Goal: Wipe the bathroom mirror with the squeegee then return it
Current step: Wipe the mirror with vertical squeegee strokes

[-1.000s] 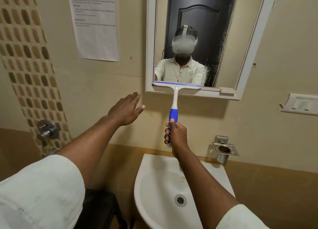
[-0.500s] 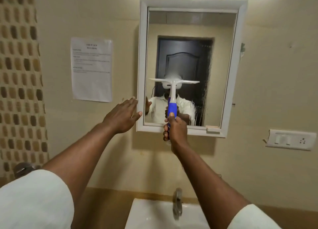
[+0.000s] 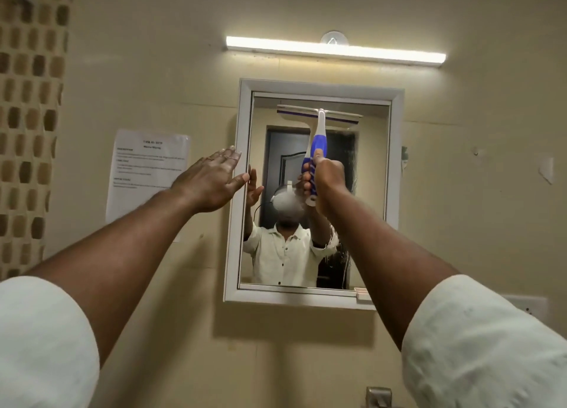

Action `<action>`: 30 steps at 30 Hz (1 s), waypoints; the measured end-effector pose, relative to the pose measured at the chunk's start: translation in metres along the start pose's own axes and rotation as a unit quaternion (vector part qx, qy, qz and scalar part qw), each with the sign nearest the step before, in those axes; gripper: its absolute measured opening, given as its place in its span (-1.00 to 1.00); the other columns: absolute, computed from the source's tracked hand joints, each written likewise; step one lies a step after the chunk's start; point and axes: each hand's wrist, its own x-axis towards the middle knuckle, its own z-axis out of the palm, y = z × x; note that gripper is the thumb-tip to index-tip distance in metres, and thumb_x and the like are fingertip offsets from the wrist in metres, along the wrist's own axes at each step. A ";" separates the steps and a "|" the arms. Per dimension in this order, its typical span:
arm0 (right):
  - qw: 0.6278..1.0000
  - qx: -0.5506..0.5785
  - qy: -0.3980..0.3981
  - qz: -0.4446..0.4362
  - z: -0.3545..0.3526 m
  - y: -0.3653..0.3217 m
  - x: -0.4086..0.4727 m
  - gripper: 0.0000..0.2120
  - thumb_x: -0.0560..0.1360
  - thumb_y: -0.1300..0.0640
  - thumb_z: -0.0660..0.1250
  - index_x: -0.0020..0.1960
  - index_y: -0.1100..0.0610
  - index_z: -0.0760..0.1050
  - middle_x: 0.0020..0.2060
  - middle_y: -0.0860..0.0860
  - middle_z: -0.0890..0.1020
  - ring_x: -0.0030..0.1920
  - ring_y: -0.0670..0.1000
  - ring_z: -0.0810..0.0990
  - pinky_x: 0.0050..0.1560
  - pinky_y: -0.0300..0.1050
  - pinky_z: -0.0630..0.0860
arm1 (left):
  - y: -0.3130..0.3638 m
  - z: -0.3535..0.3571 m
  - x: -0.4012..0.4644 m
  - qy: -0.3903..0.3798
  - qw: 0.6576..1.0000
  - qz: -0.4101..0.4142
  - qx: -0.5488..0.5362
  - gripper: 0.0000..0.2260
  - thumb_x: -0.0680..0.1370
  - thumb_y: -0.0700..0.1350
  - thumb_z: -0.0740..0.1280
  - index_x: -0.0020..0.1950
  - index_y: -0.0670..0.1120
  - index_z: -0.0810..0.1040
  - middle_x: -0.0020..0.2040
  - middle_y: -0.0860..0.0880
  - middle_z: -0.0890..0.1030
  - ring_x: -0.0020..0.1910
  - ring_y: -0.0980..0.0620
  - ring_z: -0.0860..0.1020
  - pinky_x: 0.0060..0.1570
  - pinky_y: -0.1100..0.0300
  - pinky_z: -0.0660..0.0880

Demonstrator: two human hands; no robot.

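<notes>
A white-framed bathroom mirror (image 3: pixel 368 193) hangs on the beige wall in front of me. My right hand (image 3: pixel 325 177) grips the blue and white handle of the squeegee (image 3: pixel 319 131). The squeegee's white blade lies level against the glass near the mirror's top edge. My left hand (image 3: pixel 214 180) is stretched out flat with straight fingers, touching the mirror's left frame and holding nothing. Smears and drips show on the glass down the right side. My reflection fills the lower middle of the mirror.
A lit tube light (image 3: pixel 334 51) runs above the mirror. A printed paper sheet (image 3: pixel 144 168) is stuck to the wall left of it. Brown mosaic tiles (image 3: pixel 27 116) cover the far left. A tap top (image 3: pixel 379 397) and a switch plate (image 3: pixel 530 308) show low right.
My right hand has lifted the squeegee from the mirror's bottom edge up to its top. My head has tilted up, so the basin left view. The left hand rose to the frame.
</notes>
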 end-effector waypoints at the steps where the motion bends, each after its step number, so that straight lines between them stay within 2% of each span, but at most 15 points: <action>1: 1.000 0.001 0.002 -0.001 0.000 -0.002 0.003 -0.69 0.59 -0.02 0.12 -0.19 0.15 0.43 -0.48 0.00 0.40 -0.51 -0.06 0.35 -0.49 -0.20 0.33 | 0.000 -0.001 0.001 0.000 1.000 0.002 0.001 -0.43 0.60 0.17 -0.01 0.53 -0.06 -0.04 0.57 -0.01 -0.02 0.54 0.04 -0.03 0.50 0.05 0.00; 12: 0.999 -0.034 0.012 -0.028 -0.010 -0.014 0.029 -0.68 0.60 -0.01 0.10 -0.18 0.17 0.44 -0.51 -0.02 0.41 -0.55 -0.08 0.35 -0.52 -0.24 0.35 | -0.006 0.008 0.007 0.000 1.000 0.014 0.005 -0.42 0.59 0.19 -0.02 0.53 -0.03 -0.07 0.57 0.02 -0.04 0.53 0.08 -0.04 0.47 0.11 -0.03; 18: 0.999 -0.039 0.007 -0.021 -0.013 -0.012 0.033 -0.66 0.60 -0.02 0.10 -0.21 0.17 0.43 -0.54 -0.01 0.41 -0.63 -0.11 0.35 -0.58 -0.29 0.36 | -0.007 0.016 0.007 -0.012 1.000 0.010 0.006 -0.42 0.60 0.19 -0.02 0.53 -0.03 -0.09 0.57 0.03 -0.06 0.53 0.08 -0.06 0.47 0.12 -0.04; 30: 1.000 -0.029 -0.002 -0.005 -0.014 -0.014 0.032 -0.66 0.61 -0.01 0.08 -0.22 0.17 0.42 -0.52 -0.01 0.41 -0.62 -0.11 0.35 -0.60 -0.30 0.35 | -0.003 0.030 0.000 -0.034 0.999 0.018 -0.013 -0.43 0.60 0.17 -0.02 0.53 0.00 -0.11 0.57 0.04 -0.09 0.53 0.09 -0.09 0.48 0.11 -0.07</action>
